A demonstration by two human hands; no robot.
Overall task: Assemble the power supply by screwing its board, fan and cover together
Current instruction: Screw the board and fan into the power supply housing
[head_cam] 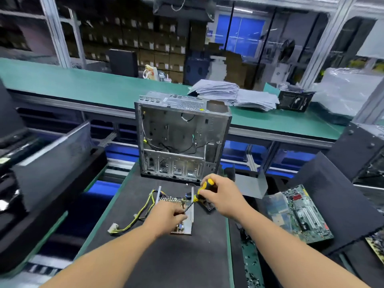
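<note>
The open power supply housing (192, 215) with its circuit board (172, 199) lies on the dark mat in front of me. Yellow and black cables (137, 217) trail from it to a white plug at the left. My right hand (220, 194) grips a yellow and black screwdriver (200, 191), slanted down into the housing. My left hand (166, 218) rests over the board and pinches the screwdriver's shaft near its tip. A black fan (207, 205) lies just right of the housing, partly hidden by my right hand. A grey metal cover (251, 186) stands behind my right hand.
An empty computer case (180, 138) stands upright at the mat's far edge. Green motherboards (303, 213) lie to the right on black foam. Black foam trays sit at the left. Loose screws (249, 265) lie right of the mat. Paper stacks (232, 94) rest on the green bench behind.
</note>
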